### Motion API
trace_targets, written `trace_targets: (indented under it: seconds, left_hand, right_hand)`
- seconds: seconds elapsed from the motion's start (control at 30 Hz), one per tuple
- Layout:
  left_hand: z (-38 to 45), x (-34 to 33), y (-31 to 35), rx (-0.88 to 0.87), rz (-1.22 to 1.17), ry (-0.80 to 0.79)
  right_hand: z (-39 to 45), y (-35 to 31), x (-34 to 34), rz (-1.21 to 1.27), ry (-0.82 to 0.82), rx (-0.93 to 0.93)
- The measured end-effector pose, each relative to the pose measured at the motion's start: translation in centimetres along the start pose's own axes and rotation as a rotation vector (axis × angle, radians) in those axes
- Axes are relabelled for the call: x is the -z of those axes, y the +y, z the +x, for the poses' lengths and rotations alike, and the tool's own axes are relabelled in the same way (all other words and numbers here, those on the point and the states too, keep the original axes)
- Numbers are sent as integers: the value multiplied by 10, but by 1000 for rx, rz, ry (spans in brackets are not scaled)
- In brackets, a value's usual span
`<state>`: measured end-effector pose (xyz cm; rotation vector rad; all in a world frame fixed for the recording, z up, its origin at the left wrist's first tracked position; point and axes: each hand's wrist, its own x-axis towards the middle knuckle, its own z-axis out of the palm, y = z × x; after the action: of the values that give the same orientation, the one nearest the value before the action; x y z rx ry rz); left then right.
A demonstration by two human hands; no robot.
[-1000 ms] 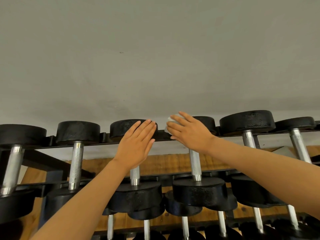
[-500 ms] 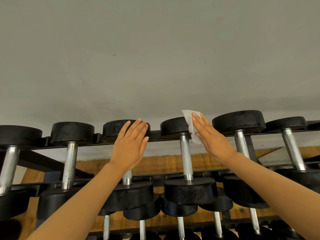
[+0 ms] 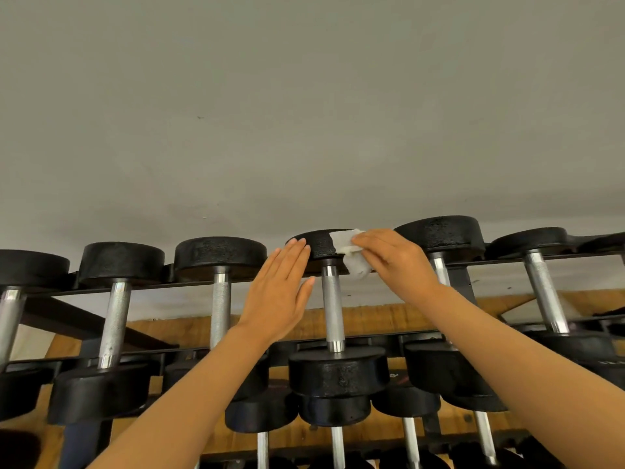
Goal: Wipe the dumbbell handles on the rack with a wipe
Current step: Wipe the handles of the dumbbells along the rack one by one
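Your right hand [image 3: 395,262] pinches the white wipe [image 3: 350,253] against the far head of the middle dumbbell [image 3: 333,309], at about one o'clock from its bare steel handle [image 3: 332,299]. Your left hand [image 3: 279,296] is flat, fingers straight and together, holding nothing, fingertips at the same head's left edge, just beside the handle at nine o'clock. Neighbouring dumbbells [image 3: 220,299] crowd both sides on the black rack [image 3: 372,341]; a lower tier [image 3: 334,407] sits at six o'clock. Behind the rack runs a wooden board [image 3: 389,319], and a plain grey wall [image 3: 304,113] fills twelve o'clock.
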<state>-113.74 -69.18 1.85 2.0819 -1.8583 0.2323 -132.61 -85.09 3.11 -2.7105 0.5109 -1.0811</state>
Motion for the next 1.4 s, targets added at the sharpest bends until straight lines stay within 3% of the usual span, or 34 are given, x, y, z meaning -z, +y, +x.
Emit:
trace_targets:
  seconds: [0.43,0.83,1.07,1.3,1.4]
  left_hand:
    - [43,-11,51,-52,-39,7]
    - [45,-33,46,-80,21,36]
    - [46,-36,47,-76,14,38]
    - [47,-36,42,-112,10,41]
    - [46,-37,43,-113,-6,45]
  right_hand:
    - [-17,100,87,-377,184,-18]
    - [-58,100,82,-172,-89,-150]
    - [-50,87,74,-233,-14,-235]
    - [-42,62,74,-57,38,-396]
    - [-43,59,73,-193,11,-385]
